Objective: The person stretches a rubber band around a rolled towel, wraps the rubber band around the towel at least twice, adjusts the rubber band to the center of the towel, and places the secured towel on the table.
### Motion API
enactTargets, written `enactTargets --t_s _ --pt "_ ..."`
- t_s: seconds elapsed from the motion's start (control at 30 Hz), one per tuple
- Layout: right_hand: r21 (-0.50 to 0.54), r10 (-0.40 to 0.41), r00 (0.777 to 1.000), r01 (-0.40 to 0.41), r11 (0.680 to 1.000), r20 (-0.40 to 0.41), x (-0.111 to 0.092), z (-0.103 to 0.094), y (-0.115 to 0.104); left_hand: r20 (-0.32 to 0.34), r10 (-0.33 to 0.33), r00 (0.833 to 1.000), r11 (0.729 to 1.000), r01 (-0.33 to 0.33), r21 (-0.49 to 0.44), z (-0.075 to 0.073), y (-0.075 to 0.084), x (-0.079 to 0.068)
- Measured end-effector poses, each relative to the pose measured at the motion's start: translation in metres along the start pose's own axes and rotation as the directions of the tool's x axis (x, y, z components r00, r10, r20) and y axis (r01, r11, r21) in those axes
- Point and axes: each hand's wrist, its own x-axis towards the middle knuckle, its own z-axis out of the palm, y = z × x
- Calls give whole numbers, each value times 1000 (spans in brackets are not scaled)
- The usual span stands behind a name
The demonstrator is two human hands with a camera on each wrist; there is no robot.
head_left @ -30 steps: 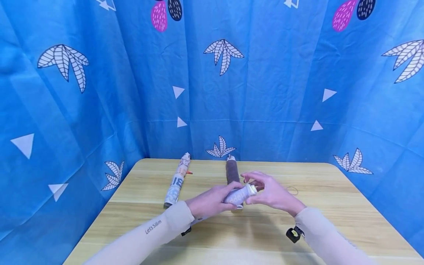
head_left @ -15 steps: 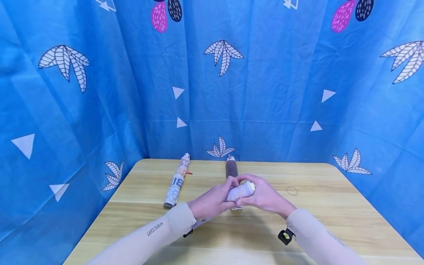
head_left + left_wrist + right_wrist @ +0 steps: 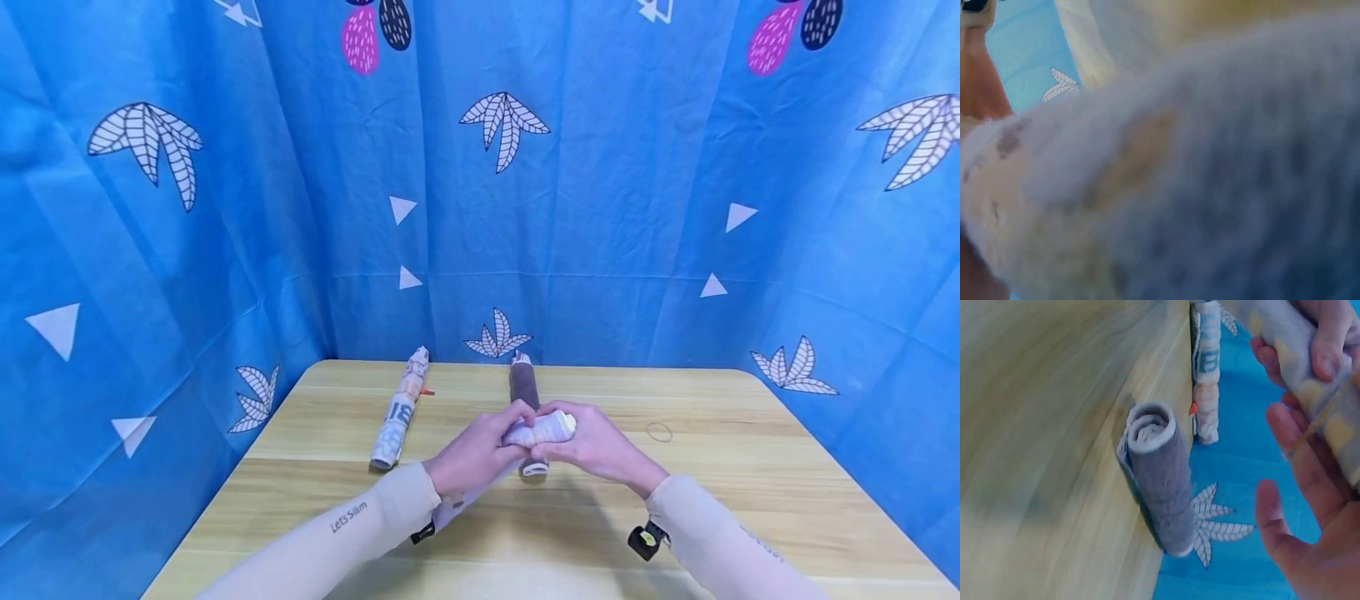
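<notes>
Two forearms in pale sleeves [image 3: 352, 525] angle inward until the bare hands meet, wrists low and knuckles raised. The left hand [image 3: 474, 454] is clasped round a pale lavender, soft fabric roll with cream patches [image 3: 551, 427]; the right hand [image 3: 600, 444] arches over the roll's right end, fingers bent round it. From the grip, the roll's length trails back beneath the left wrist, above the light wood-grain table [image 3: 780, 475]. Only the right wrist view shows a thin yellowish elastic band [image 3: 1317, 424] running from beside a right finger across the roll; the left wrist view is mostly blurred fabric. Just beyond the grip lies a dark grey-brown towelling roll [image 3: 524, 385], its coiled end clear from the right wrist; left of the grip, a white printed cloth roll with blue lettering [image 3: 398, 421]; right of it, a thin tan loop [image 3: 659, 432]; farthest off, a blue patterned curtain [image 3: 630, 208].
</notes>
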Motion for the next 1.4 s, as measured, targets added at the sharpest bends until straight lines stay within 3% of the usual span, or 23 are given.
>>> enactTargets --t_s 0.2,0.3,0.43,0.53,0.6,0.67,0.73,0.8,0.9,0.97,1.07,1.17,1.27,1.33,1.4 --pt "154 128 989 -115 981 -77 -1 6 -7 -94 -51 994 992 39 -120 -3 -5 4" --pt "163 157 983 -140 977 -98 -4 7 -9 -149 -77 986 978 46 -204 -6 -8 7" --pt "83 140 990 -141 986 26 -9 6 -7 -184 -128 975 940 60 -335 -12 -9 8" --pt "24 141 983 -145 989 120 -12 4 -2 -175 -131 976 903 44 -428 -14 -4 6" --pt "7 173 981 -174 985 92 -12 4 1 -162 -112 980 879 22 -477 -15 2 3" --pt "5 230 973 -230 973 -16 -10 5 6 -138 -86 987 853 2 -521 -14 9 -1" --pt "43 293 939 -290 956 -182 -6 7 12 -101 -60 993 827 -7 -562 -11 16 -7" --pt "167 360 869 -321 932 -339 -1 10 18 -61 -31 998 787 -13 -617 -7 23 -11" --pt "378 410 769 -236 895 -490 7 14 22 -27 8 1000 722 -24 -692 0 27 -16" --pt "498 425 745 -143 855 -514 11 16 22 -22 12 1000 682 -25 -731 2 28 -18" --pt "596 388 757 2 803 -525 10 18 21 -12 -58 998 622 27 -783 3 27 -19" --pt "603 269 802 137 786 -533 4 17 19 10 -164 986 518 95 -850 1 25 -17" --pt "520 102 856 210 828 -507 -2 13 17 39 -232 972 424 137 -895 -3 26 -14" --pt "445 3 886 230 865 -463 -6 10 14 54 -250 967 389 152 -909 -5 27 -12" --pt "372 -58 904 232 899 -423 -9 7 9 65 -261 963 377 164 -912 -6 27 -10"
